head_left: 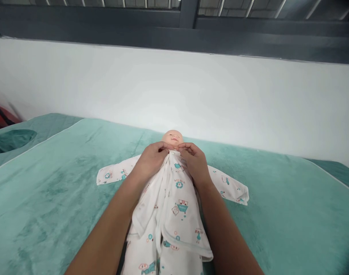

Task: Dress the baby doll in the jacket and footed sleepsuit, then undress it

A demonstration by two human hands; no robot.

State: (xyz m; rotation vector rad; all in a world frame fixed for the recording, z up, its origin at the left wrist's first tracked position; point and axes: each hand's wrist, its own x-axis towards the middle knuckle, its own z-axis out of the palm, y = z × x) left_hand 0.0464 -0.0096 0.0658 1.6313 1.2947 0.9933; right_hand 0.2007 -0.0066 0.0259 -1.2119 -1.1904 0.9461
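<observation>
Doll (174,136) lies face up, head end toward the wall (191,89), body running toward you. It wears a white printed top (178,198) and matching trousers (181,264).

Arms: both of yours reach forward, one along each side of the doll's body, converging at its neck. Wrists are bent inward, backs of the hands uppermost.

Left hand (153,158): fingers curled, thumb and forefinger closed on the top's collar, just below the doll's chin. Right hand (193,157): mirrors it from the doll's other side, thumb and bent fingers pinching the collar. Your fingertips nearly meet; exact finger contact is partly hidden.

Top: front edges come together at the doll's neck and part lower down, over its legs. Sleeves (111,174) spread out to either side of the doll, flat on the green sheet (68,191) beneath it.

Markings: teal and reddish prints of figures, a cart and flower shapes cover the doll's clothes. Some carry what look like tiny letters, too small to read.

Beyond the doll's head, above the wall: dark window frame (105,27).
</observation>
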